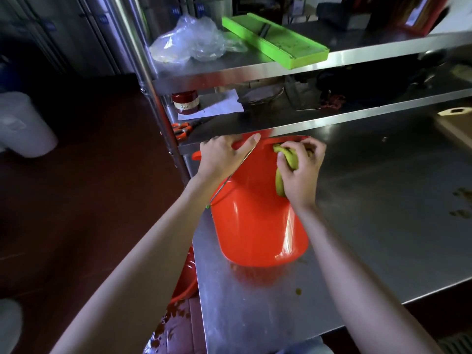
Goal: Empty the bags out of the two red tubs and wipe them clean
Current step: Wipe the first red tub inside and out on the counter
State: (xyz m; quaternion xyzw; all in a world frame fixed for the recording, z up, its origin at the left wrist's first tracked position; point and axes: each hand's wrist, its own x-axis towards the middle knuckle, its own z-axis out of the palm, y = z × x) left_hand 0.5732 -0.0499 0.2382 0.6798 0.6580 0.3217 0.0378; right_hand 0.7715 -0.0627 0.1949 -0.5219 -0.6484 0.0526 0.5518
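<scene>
Red plastic fills the middle of the view: a tub is laid on its side on the steel surface, its base towards the near edge and its mouth at the far side, under the lowest shelf. A second red tub is partly seen below the surface's left edge, above spilled bits on the floor. The wiping step is judged to be in hand. The tub's rim is steadied by the left hand, whose grip lies mostly flat with fingers extended. A yellow-green cloth is bunched in the curled grip of the right hand and pressed to the tub's upper side near the rim. Next, turning the tub is probably called for, so unwiped sides are reached.
</scene>
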